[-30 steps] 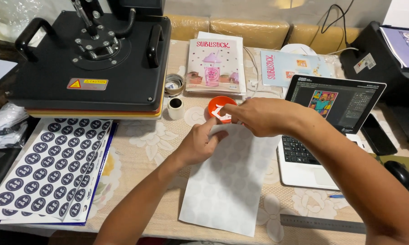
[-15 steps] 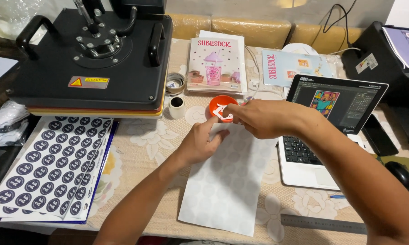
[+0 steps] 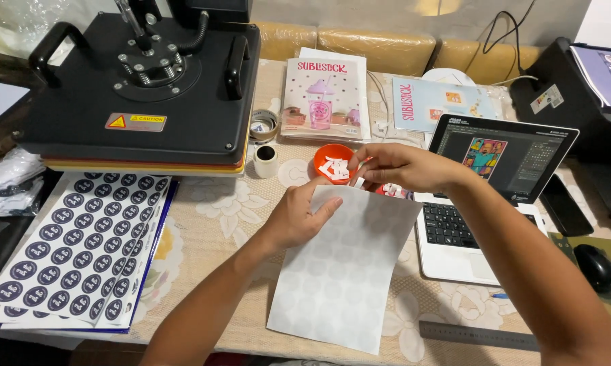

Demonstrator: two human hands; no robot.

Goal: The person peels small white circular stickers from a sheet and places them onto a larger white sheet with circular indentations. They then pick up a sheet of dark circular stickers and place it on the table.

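Head-worn view, steeply down, close

Bright, even indoor light from above; soft shadows, sharp focus, slight wide-angle bending at edges

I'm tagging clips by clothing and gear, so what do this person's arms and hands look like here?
Both forearms are bare up to the frame edge, with no sleeve showing. The left hand and right hand are ungloved. No ring, watch or bracelet is visible on either.
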